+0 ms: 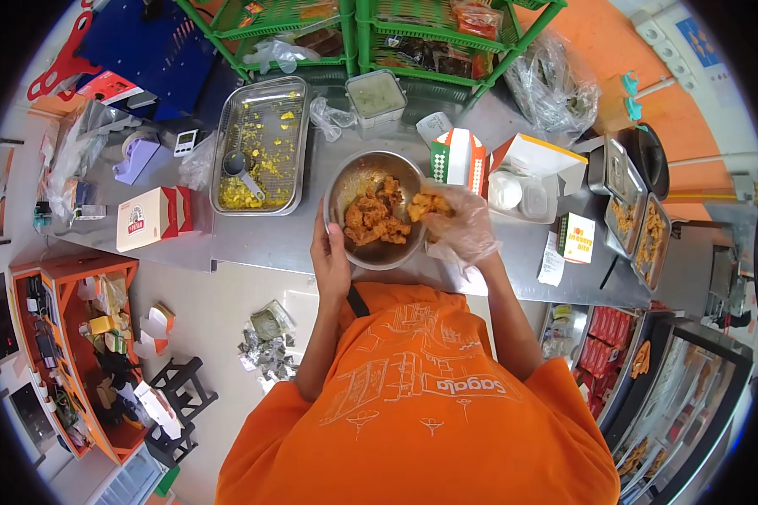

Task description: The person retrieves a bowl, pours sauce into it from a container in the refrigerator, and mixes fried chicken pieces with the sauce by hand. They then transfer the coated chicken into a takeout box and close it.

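Observation:
A steel mixing bowl (343, 181) stands at the front of the metal counter, with several pieces of fried chicken (377, 215) in it. My bare left hand (331, 257) grips the bowl's left rim, its thumb over the edge. On the other side my right hand (463, 225), in a clear plastic glove, is closed on a piece of fried chicken (429, 205) at the right rim. Just behind that hand are a green, white and orange carton (457, 157) and an opened box (526, 156) with a round white tub and a clear cup inside.
Left of the bowl lies a steel tray (225, 160) with yellow bits and a scoop (242, 172). Green racks (358, 42) rise at the back. A small yellow-green box (576, 238) and a receipt (551, 263) lie right; food trays (648, 240) sit beyond. Red-white boxes (147, 220) stand left.

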Motion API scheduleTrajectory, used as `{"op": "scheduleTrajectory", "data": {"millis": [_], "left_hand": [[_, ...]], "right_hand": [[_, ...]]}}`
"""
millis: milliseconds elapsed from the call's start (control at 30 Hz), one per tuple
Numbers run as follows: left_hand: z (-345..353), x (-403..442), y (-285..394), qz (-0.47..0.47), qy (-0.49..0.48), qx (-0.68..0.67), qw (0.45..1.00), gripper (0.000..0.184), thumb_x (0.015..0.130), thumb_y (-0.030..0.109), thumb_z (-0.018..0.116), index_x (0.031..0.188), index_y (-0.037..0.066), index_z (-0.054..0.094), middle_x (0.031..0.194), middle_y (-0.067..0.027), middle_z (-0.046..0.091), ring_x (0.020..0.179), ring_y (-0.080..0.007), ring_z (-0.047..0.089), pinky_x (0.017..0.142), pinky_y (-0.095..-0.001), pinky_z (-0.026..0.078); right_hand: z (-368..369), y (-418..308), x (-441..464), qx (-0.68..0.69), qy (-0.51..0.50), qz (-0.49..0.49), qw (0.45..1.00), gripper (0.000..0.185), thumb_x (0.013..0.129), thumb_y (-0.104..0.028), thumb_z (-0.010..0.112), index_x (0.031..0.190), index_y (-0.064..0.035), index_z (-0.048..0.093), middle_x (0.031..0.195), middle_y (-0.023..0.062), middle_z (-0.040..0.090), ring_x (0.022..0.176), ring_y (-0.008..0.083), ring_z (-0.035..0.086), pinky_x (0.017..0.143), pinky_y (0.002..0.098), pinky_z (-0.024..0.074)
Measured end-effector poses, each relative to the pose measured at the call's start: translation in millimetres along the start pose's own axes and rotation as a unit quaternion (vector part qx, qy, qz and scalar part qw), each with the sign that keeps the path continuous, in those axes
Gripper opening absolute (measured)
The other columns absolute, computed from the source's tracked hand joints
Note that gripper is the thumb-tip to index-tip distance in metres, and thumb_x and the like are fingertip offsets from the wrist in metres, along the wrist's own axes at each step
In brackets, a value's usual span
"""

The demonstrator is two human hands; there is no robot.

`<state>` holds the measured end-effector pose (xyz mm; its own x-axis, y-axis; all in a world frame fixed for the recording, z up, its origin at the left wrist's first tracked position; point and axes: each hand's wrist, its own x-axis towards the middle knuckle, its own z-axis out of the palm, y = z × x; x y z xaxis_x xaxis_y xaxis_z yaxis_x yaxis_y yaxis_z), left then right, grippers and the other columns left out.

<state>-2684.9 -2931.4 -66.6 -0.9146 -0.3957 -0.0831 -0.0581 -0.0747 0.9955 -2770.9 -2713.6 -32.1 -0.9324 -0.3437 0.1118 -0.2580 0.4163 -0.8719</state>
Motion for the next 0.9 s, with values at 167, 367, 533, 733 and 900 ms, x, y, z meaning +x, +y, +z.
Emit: {"op": "scheduleTrajectory", "data": {"millis": [167,367,533,733,900], "left_hand": [[-9,8,-14,-0.019,0.041,-0.012,0.999,0.057,0.108,0.042,0.036,0.139,-0.005,0.045,0.132,-0.0141,0.055,0.120,-0.0196,0.051,0.104,-0.0318,0.038],[-23,16,-13,-0.023,0.096,-0.041,0.994,0.056,0.108,0.040,0.035,0.138,-0.006,0.045,0.132,-0.0151,0.055,0.120,-0.0198,0.051,0.105,-0.0319,0.038],[-30,21,-8,0.011,0.134,-0.054,0.989,0.058,0.108,0.041,0.035,0.139,-0.008,0.044,0.135,-0.0162,0.053,0.124,-0.0207,0.049,0.107,-0.0323,0.035],[-29,15,4,-0.024,0.142,-0.115,0.983,0.060,0.108,0.042,0.034,0.144,-0.007,0.038,0.142,-0.0162,0.047,0.128,-0.0210,0.046,0.110,-0.0332,0.034],[-27,13,0,-0.036,0.142,-0.131,0.980,0.061,0.108,0.042,0.034,0.144,-0.006,0.038,0.142,-0.0158,0.047,0.128,-0.0201,0.046,0.110,-0.0327,0.035]], "right_hand": [[-16,35,-27,0.281,0.042,0.214,0.934,0.033,0.084,-0.002,0.072,0.116,-0.0004,0.068,0.104,0.0076,0.072,0.094,0.0136,0.067,0.083,0.0287,0.0539],[-6,31,-44,0.015,0.019,0.151,0.988,0.039,0.075,-0.001,0.075,0.114,-0.0004,0.069,0.101,0.0159,0.072,0.094,0.0230,0.069,0.083,0.0320,0.0545],[13,42,-54,-0.155,0.048,0.065,0.985,0.044,0.073,-0.010,0.077,0.114,0.0004,0.067,0.103,0.0224,0.068,0.093,0.0392,0.066,0.084,0.0432,0.0536],[8,46,-60,-0.170,0.004,0.060,0.984,0.040,0.079,-0.011,0.072,0.116,-0.0008,0.066,0.106,0.0226,0.067,0.093,0.0412,0.064,0.083,0.0463,0.0517],[-3,25,-52,-0.224,-0.040,0.119,0.967,0.035,0.079,-0.013,0.072,0.111,0.0009,0.067,0.101,0.0243,0.067,0.094,0.0404,0.064,0.081,0.0457,0.0516]]}}
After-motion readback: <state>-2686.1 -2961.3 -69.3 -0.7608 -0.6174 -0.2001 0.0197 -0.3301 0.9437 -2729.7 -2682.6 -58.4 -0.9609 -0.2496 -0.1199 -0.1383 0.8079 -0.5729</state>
